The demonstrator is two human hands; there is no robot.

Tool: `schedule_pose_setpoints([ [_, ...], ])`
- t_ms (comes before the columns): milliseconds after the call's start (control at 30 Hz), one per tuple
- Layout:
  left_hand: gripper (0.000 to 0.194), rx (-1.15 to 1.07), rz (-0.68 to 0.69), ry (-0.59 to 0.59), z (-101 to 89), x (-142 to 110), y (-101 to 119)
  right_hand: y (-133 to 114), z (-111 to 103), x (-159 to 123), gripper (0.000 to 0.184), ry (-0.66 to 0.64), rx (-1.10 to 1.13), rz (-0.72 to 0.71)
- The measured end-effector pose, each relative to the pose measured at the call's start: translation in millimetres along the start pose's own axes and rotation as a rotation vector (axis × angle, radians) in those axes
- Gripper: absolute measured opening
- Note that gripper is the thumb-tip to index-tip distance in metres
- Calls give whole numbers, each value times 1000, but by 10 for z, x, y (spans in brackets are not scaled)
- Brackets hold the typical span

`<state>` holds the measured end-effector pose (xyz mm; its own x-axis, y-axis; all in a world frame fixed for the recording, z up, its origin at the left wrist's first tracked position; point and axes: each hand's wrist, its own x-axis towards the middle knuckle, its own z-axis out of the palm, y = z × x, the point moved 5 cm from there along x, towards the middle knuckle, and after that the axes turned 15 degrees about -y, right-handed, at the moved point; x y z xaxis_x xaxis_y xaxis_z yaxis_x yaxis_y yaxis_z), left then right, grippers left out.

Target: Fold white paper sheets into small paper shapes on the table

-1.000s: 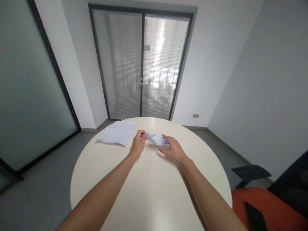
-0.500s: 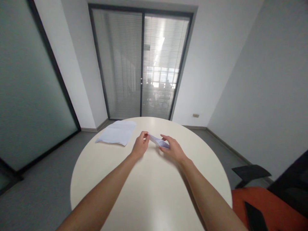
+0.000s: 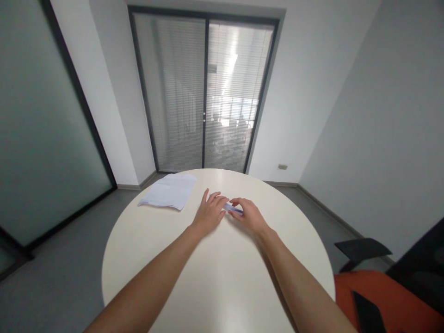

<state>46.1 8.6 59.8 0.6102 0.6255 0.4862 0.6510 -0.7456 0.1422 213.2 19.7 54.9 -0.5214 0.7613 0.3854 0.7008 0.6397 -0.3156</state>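
Note:
A small piece of folded white paper (image 3: 233,208) lies low over the table, between my two hands. My right hand (image 3: 250,215) pinches its right end between thumb and fingers. Over its left end rests my left hand (image 3: 210,214), fingers stretched out and apart, covering that part of the paper. Only a thin strip of the paper shows between the hands, and its full shape is hidden.
The round cream table (image 3: 218,277) spreads beneath both arms. A stack of white sheets (image 3: 169,191) lies at its far left edge. An orange chair (image 3: 374,296) with black armrests stands at the right. Beyond the table is a glass partition (image 3: 204,92) with blinds.
My left hand has gone from pinching the paper's left tip to lying spread over it, a little to the right. The paper now looks flatter. My right hand has hardly moved.

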Motion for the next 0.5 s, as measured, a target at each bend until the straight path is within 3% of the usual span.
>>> schedule_pose_setpoints([
  [133, 29, -11, -33, 23, 0, 1, -35, -59, 0, 1, 18, -13, 24, -9],
  [500, 6, 96, -51, -53, 10, 33, -20, -2, 40, -14, 25, -86, 55, 39],
])
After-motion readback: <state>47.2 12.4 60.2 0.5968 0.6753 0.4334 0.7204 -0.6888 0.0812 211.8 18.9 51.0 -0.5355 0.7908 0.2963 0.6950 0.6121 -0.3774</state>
